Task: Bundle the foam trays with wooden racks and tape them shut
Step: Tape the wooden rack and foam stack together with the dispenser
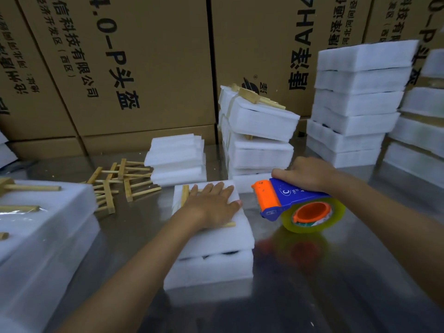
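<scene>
Foam trays (211, 246), two, white, stacked one on the other, are sitting on the metal table (312, 284) in front of the person; a dark gap is showing between the upper and the lower tray. A wooden rack (185, 195) is lying on top of the stack, mostly covered; its crossbar is showing at the far left edge and one prong tip is poking out near the wrist. The left hand (212, 205) is pressing flat on the rack and upper tray, fingers straight and slightly spread, thumb reaching the tray's right edge. The right hand (310, 174) is gripping a tape dispenser (288, 198), blue body, orange cutter head, fingers curled over its top; the dispenser is hovering just right of the stack, cutter end facing the trays, not touching them; a roll of clear yellowish tape (312, 217) is sitting in its orange hub.

Loose wooden racks (120, 183) are lying in a heap on the table to the left; plain foam pieces (175, 159) are piled behind them; taped bundles (257, 135) with racks on top are stacking up behind the dispenser, the top one tilted; taller foam stacks (355, 102) are standing at the right; cardboard boxes (144, 68) with printed characters are lining the back.
</scene>
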Tool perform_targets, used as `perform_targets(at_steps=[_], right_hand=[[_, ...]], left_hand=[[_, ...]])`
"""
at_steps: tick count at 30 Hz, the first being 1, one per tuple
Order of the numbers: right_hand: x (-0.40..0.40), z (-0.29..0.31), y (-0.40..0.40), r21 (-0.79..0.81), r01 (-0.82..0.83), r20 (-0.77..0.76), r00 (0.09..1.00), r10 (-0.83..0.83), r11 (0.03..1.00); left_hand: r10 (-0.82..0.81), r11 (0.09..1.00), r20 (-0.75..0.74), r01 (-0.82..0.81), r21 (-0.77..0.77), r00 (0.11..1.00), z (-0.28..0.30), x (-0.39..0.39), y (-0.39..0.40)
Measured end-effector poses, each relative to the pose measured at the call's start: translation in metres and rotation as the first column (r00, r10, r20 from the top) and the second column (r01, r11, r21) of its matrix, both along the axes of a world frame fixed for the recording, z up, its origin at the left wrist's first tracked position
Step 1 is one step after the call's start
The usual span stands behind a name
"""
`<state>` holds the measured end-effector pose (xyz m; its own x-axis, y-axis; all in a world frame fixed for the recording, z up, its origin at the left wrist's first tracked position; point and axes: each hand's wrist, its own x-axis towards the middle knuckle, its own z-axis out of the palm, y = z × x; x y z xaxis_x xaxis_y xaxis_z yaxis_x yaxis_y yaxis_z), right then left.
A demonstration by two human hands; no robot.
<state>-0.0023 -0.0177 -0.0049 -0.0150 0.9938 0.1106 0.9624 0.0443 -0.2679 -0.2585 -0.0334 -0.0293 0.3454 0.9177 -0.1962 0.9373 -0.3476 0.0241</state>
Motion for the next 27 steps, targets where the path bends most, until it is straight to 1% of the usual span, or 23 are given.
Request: perform_targets(at_steps=[2,3,4,6,8,10,14,21,27], right_hand=[[0.000,-0.001,0.000,0.003,0.004,0.003,1.000,-0.004,1.000],[0.000,-0.001,-0.001,0.006,0.007,0.000,1.000,-0.007,1.000],[0.001,-0.001,-0.002,0.010,0.006,-0.002,1.000,-0.006,1.000],[0.002,-0.001,-0.003,0.016,0.003,-0.008,1.000,-0.003,1.000],[0.002,-0.002,-0.004,0.015,-0.003,-0.013,1.000,0.003,1.000],[0.001,-0.001,-0.004,0.011,-0.006,-0.028,1.000,0.006,1.000],[0.003,0.004,-0.009,-0.065,-0.049,-0.073,0.996,0.044,0.997],[0.012,0.005,-0.007,-0.134,-0.112,-0.114,0.989,0.096,0.985],[0.054,0.018,-0.017,-0.129,0.044,-0.042,0.998,-0.050,0.991]], left_hand=[[0.052,0.997,0.075,-0.048,-0.054,0.996,0.012,0.006,0.010],[0.086,0.996,0.129,-0.080,-0.049,0.988,0.014,0.011,0.014],[0.113,0.994,0.160,-0.112,-0.013,0.981,0.012,0.016,0.015],[0.117,0.986,0.112,-0.128,0.105,0.987,-0.003,0.024,0.008],[0.095,0.982,0.060,-0.104,0.159,0.994,-0.018,0.026,0.004],[0.091,0.983,0.054,-0.098,0.156,0.994,-0.022,0.024,0.008],[0.102,0.983,0.070,-0.112,0.149,0.992,-0.020,0.023,0.009],[0.082,0.985,0.057,-0.090,0.150,0.995,-0.020,0.021,0.009],[0.093,0.984,0.090,-0.105,0.143,0.992,-0.022,0.020,0.009]])
